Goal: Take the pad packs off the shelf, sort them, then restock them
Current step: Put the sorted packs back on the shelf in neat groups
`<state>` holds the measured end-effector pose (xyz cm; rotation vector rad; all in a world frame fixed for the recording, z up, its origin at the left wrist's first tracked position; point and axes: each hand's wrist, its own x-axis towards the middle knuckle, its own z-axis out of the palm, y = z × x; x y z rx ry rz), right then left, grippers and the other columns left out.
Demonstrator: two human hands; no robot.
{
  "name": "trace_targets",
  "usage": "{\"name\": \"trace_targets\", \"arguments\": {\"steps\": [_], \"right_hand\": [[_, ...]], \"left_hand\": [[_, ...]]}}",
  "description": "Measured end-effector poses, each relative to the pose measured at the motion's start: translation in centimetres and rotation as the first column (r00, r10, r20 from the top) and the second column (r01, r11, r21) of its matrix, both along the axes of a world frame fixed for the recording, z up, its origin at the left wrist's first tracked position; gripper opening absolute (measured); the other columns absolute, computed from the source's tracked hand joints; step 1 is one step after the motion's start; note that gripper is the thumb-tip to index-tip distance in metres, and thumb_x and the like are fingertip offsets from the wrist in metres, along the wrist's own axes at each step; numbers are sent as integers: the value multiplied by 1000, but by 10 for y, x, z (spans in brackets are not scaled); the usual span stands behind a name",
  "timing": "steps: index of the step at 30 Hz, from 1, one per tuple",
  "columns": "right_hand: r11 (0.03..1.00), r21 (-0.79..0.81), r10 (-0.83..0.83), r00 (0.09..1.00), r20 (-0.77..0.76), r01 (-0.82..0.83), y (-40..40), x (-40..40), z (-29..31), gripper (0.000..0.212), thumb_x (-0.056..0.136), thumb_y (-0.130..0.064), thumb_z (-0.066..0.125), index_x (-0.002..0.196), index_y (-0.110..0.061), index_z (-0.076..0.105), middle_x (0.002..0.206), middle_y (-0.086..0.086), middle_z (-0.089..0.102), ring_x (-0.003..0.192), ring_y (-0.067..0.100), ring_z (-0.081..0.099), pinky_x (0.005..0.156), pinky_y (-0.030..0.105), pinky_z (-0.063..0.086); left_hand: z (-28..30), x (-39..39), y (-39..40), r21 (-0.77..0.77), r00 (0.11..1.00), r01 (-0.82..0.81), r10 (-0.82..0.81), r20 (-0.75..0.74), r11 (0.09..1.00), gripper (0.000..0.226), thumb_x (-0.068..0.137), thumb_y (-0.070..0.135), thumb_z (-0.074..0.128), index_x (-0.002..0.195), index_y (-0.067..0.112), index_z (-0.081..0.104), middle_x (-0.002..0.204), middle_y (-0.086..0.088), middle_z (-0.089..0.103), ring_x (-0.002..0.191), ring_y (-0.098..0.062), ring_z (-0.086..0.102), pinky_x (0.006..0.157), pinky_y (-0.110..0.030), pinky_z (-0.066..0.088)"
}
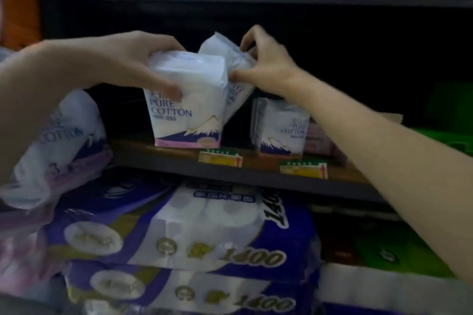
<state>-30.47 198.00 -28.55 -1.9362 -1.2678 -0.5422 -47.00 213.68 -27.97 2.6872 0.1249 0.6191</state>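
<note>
Landmark: wooden shelf [179,158]; toilet-roll bales [204,250] lying stacked below shelf; front pad pack [186,110] standing at shelf front edge; left hand [143,64] gripping its top, thumb pressing front face; tilted pad pack [230,69] leaning behind it, right hand [266,64] pinching its top; third pack [279,130] standing right along shelf; two price tags [220,158] sitting on shelf lip.

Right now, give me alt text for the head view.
Left hand grips an upright pad pack on the shelf; right hand pinches a tilted pack beside it. Another pack stands further right.
</note>
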Motion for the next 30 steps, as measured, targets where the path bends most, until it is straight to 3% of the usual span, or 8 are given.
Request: {"name": "trace_targets", "arguments": {"steps": [4,7,10,16,20,24,27,30], "right_hand": [[984,-168,-39,990,134,61,26,20,-7,37,80,-14,67,101,-18,37,93,4,51,71,15,50,55,28,40],[955,-259,-105,982,155,144,35,35,-9,37,82,-14,65,109,-14,41,102,8,53,82,21,55,64,32,46],[928,-322,-135,976,172,185,43,49,-13,36,86,-14,60,116,-10,41,107,11,55,92,27,59,75,39,52],[687,-673,-227,961,160,275,38,76,-16,19,96,-13,43,107,-6,56,111,12,58,91,23,58,66,29,46],[767,-601,-173,974,145,226,21,74,-10,35,95,-6,38,125,-14,54,130,9,51,116,24,50,96,36,45],[849,-489,-145,978,148,200,0,78,-16,29,97,-23,44,123,-20,54,126,3,54,116,21,49,99,41,42],[756,-630,-147,984,97,175,-23,79,-26,68,84,-50,61,141,-27,33,136,-3,44,119,16,45,100,33,40],[686,-678,-210,964,162,263,-33,87,-43,113,72,-48,74,150,-31,-5,155,-6,20,140,20,23,116,40,14]], "left_hand": [[-20,26,21,134,978,-180,162,133,975,68,69,27,81,128,27,48,114,8,49,103,-11,47,85,-25,35],[-33,49,27,168,980,-184,167,110,969,80,69,27,80,138,23,41,129,1,41,118,-18,42,95,-28,35],[-40,75,27,176,989,-144,135,63,974,80,72,25,78,141,24,36,129,1,37,118,-16,41,90,-23,35],[-57,125,27,170,993,-104,113,-40,980,68,80,22,72,139,23,39,141,-2,35,125,-20,41,98,-28,38],[-78,145,31,212,989,-103,124,-86,972,80,82,15,70,146,24,23,149,4,25,130,-18,37,100,-26,36],[-90,161,34,208,997,-80,82,-2,975,78,82,12,69,144,26,25,145,7,25,126,-17,40,97,-25,39],[-94,175,34,250,997,-77,73,27,965,76,83,14,68,144,28,23,145,7,25,126,-22,40,102,-34,39],[-96,190,29,368,992,-127,121,39,921,71,87,17,63,145,24,21,146,6,24,123,-27,37,102,-33,36]]}}
